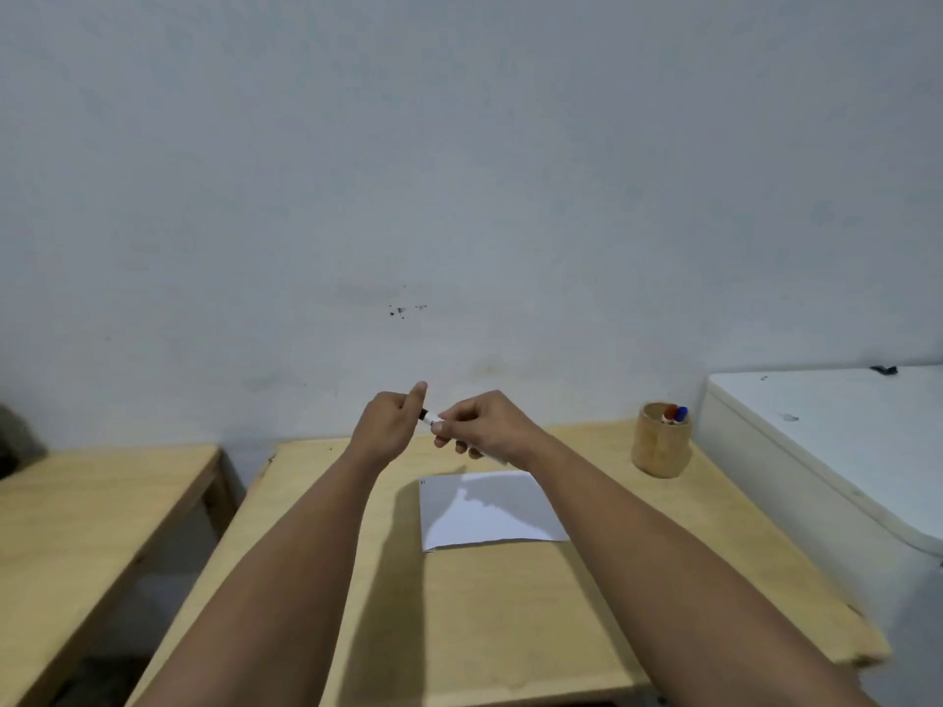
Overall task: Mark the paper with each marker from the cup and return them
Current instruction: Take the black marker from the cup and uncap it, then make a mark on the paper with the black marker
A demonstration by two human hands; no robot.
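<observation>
Above the far edge of the paper (487, 510), both hands meet around one marker (432, 418): the right hand (485, 426) pinches its white barrel, and the left hand (390, 421) is curled at its dark end, apparently on the cap; whether that cap is seated or free cannot be told. Judged as a capping or uncapping step, it goes best with a straight pull or push along the barrel. A small mark sits at the paper's far left corner. Two other markers (675, 414) stand in the wooden cup (661, 443) at the right of the desk (510, 620).
</observation>
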